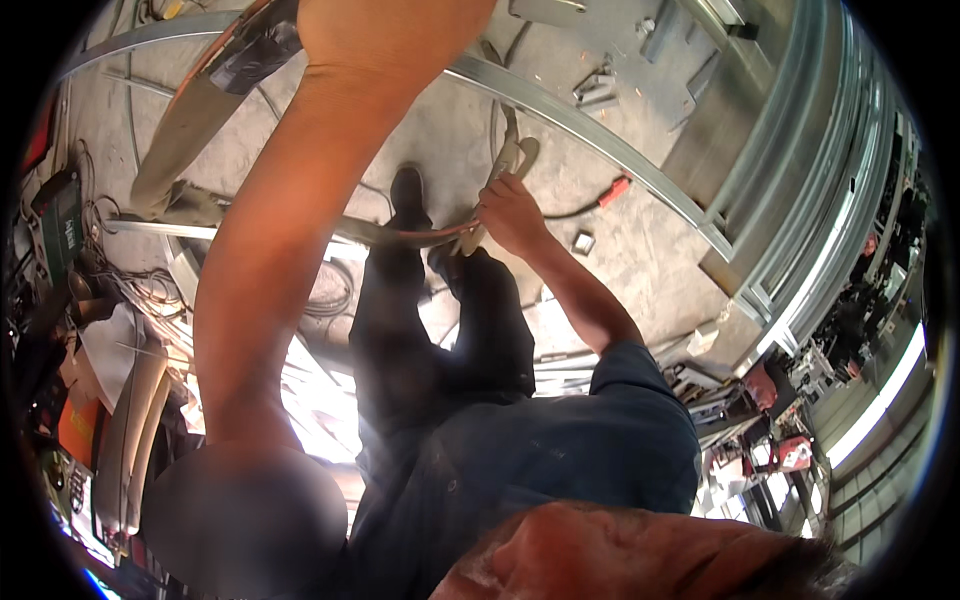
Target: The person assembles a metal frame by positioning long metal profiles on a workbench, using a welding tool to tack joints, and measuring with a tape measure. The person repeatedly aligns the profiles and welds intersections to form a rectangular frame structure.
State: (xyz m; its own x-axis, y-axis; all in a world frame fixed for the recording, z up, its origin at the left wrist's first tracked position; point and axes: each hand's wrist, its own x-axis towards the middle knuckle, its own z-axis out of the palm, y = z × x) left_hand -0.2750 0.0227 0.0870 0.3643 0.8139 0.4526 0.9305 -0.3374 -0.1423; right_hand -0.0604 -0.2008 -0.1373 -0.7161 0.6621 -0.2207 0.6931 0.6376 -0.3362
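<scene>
My left arm is raised across the view, and my left hand (395,35) is at the top edge, its fingers out of the picture. Beside that wrist runs a thick hose in a grey-brown sleeve (190,130), wrapped with dark tape (255,60). The sleeve bends and crosses low in front of my legs, with a thin reddish line along it. My right hand (510,215) is closed at its right end, around a beige, strap-like thing (515,155) whose kind I cannot make out. It sticks out above and below my fingers.
A metal tube frame (590,140) crosses overhead and to the right, near stacked metal profiles (800,170). On the concrete floor lie a cable with a red end (614,190), a square tube offcut (583,242) and metal scraps (597,88). Tangled cables (150,290) lie left.
</scene>
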